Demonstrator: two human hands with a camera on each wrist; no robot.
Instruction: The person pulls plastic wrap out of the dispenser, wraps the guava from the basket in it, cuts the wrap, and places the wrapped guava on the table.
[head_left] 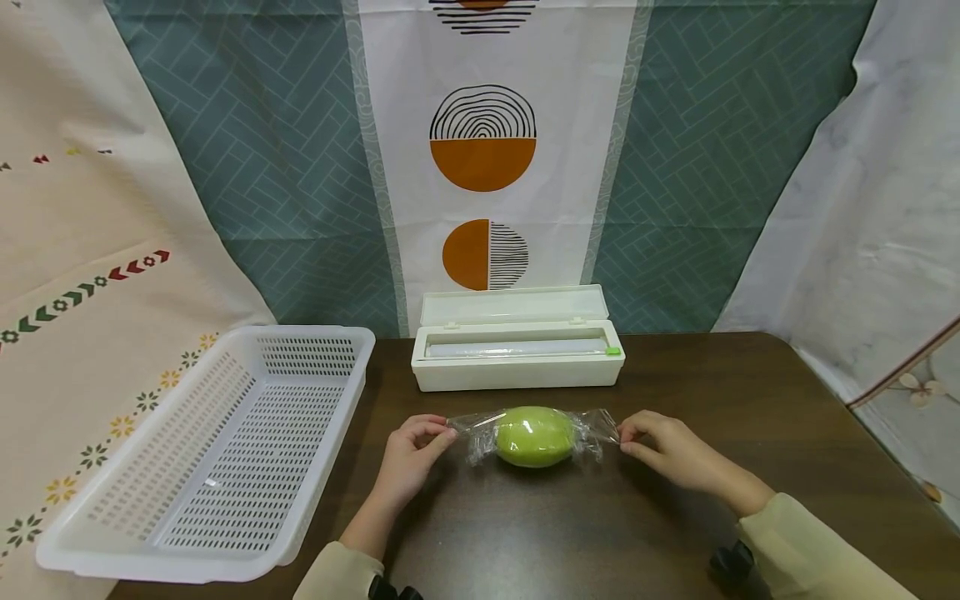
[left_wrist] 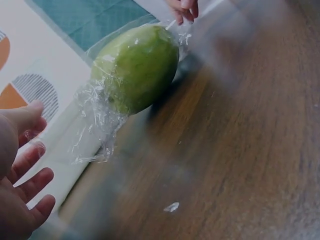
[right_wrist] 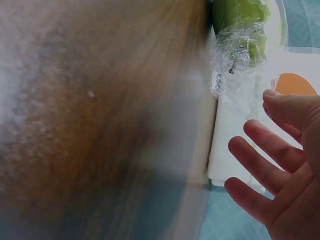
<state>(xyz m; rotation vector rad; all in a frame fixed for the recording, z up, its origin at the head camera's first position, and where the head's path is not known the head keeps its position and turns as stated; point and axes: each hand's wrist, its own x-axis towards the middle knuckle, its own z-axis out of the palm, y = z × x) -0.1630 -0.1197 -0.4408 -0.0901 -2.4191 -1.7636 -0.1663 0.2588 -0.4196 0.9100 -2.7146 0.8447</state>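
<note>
A smooth, oval green fruit (head_left: 534,437), much like a mango, is wrapped in clear cling film (head_left: 592,427) over the dark table. The film is gathered into a loose tail at each end of the fruit. My left hand (head_left: 411,454) pinches the left tail between thumb and forefinger. At the other end, my right hand (head_left: 670,450) pinches the right tail in the same way. In both wrist views the other fingers are spread apart, and the crinkled film (left_wrist: 100,120) stretches from the fruit toward the pinching fingertips.
Behind the fruit stands a white cling-film dispenser box (head_left: 517,372), its lid raised and a roll inside. On the left is a white perforated plastic basket (head_left: 300,492). A small clear scrap (left_wrist: 171,206) lies on the brown table (head_left: 525,542). Patterned cloths hang behind.
</note>
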